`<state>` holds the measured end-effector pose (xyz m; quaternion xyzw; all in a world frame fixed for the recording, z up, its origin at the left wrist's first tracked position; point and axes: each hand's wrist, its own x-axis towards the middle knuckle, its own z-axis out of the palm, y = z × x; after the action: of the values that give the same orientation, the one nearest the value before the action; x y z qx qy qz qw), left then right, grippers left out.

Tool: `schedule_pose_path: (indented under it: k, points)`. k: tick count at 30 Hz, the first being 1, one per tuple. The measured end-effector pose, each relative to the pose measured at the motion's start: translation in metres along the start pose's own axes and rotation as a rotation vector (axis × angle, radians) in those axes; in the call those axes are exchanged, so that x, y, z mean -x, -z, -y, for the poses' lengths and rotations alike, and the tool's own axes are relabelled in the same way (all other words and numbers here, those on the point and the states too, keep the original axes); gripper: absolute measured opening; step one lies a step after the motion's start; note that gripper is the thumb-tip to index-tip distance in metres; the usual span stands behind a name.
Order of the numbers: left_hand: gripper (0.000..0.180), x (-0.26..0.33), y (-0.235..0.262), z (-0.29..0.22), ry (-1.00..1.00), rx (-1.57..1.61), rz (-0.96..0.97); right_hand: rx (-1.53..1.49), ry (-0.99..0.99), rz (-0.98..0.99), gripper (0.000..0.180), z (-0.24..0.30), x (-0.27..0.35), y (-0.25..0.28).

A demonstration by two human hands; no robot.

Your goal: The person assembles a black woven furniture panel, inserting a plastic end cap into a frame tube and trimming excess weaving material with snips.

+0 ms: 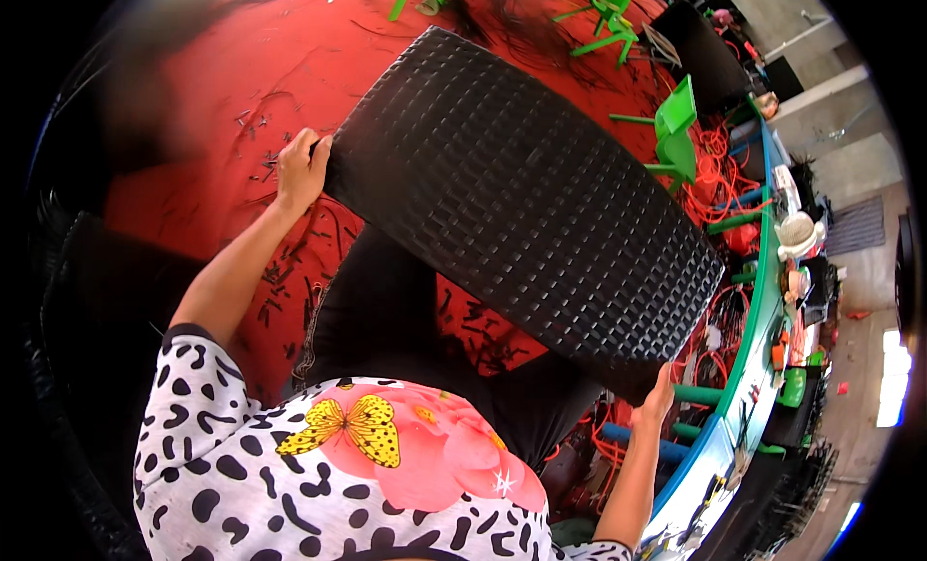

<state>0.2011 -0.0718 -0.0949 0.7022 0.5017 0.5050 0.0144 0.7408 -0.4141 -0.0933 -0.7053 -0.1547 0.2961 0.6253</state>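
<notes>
I hold a large black woven panel, curved and ribbed like wicker, up in front of me with both hands. My left hand grips its left edge, fingers wrapped over the rim. At the lower right my right hand grips the panel's bottom corner from beneath. The panel tilts, with its far end up and to the left and its near end down toward the right.
Below lies a red floor scattered with several black strip offcuts. Green plastic chairs stand at the back and right. Orange cords pile beside a green-edged workbench cluttered with tools on the right. My black trousers are under the panel.
</notes>
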Motion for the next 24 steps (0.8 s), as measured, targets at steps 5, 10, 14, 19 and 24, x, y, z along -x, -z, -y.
schedule_pose_path:
  k: [5,10,14,19,24]
  points:
    - [0.025,-0.024,0.014,0.016,0.045,-0.209,0.063,-0.160,-0.007,0.190,0.037,0.042,0.045,-0.032]
    - [0.019,-0.060,0.020,0.023,-0.015,-0.351,0.128,-0.366,-0.014,0.297,0.034,0.075,0.087,-0.072]
    - [0.022,-0.076,0.020,0.019,0.016,-0.524,0.173,-0.446,-0.024,0.359,0.034,0.083,0.105,-0.089]
    - [0.038,-0.108,0.019,-0.007,-0.229,-0.681,-0.077,-0.395,0.063,0.349,0.037,0.088,0.118,-0.110]
    - [0.043,-0.143,-0.024,-0.069,-0.372,-0.224,0.256,-0.336,0.201,0.312,0.034,0.101,0.125,-0.141]
